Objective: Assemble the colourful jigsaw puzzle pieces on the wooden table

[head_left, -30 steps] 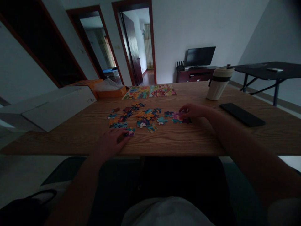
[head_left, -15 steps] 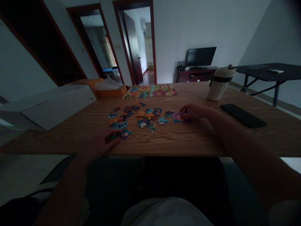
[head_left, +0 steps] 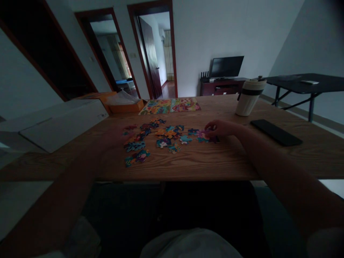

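A small purple cardboard puzzle piece (head_left: 202,135) lies right under my right grip (head_left: 211,128), and my fingertips seem to pinch it, so this grip is the nearer one. More bright cardboard puzzle pieces (head_left: 166,133) lie in a messy bunch to its left on the brown wooden bench (head_left: 215,161). My left grip (head_left: 116,135) looks dark and blurry, spread open over the left end of the bunch. Past my right grip lie a flat black phone (head_left: 276,132) and a white cup with a black band (head_left: 249,97).

The left hand (head_left: 116,134) is a dim blur. The right hand (head_left: 216,127) hides the jigsaw pieces (head_left: 204,136) beneath its fingers.
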A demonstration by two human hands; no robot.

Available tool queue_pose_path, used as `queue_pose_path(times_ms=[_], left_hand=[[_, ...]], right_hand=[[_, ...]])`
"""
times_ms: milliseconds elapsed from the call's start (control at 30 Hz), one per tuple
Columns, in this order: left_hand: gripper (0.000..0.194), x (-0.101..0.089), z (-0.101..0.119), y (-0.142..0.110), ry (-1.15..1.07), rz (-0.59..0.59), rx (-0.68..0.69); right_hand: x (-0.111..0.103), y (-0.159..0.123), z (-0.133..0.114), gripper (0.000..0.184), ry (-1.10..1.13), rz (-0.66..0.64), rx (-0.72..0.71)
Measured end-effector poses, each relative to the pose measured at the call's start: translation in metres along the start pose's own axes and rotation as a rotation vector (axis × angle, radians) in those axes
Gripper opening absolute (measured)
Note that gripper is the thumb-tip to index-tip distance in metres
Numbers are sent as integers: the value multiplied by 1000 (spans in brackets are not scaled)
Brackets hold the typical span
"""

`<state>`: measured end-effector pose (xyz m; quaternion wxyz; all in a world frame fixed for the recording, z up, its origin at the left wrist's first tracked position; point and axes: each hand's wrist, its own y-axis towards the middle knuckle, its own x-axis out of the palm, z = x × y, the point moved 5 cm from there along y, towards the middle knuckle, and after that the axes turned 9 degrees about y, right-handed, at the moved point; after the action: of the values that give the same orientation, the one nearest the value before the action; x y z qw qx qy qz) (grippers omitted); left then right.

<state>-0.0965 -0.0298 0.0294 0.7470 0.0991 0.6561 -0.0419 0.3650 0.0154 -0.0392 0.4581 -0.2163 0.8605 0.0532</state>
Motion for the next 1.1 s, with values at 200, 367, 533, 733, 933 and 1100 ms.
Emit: queue_pose_path(times_ms=[200, 367, 533, 733, 933, 1100], left_hand=[[57, 28, 87, 28, 191, -133, 391], [67, 45, 106, 63, 231, -317, 339], [37, 30, 105, 75, 165, -224, 300], [42, 21, 100, 76, 34, -94, 263], [46, 17, 104, 78, -84, -43, 249], [47, 14, 90, 82, -9, -85, 187]], right_hand=[[1, 4, 6, 64, 10, -17, 9], [0, 4, 4, 64, -4, -6, 2], [1, 6, 5, 62, -14, -17, -6], [1, 5, 3, 60, -27, -6, -6], [1, 3, -1, 59, -8, -16, 7], [1, 4, -1, 60, -33, -12, -10]])
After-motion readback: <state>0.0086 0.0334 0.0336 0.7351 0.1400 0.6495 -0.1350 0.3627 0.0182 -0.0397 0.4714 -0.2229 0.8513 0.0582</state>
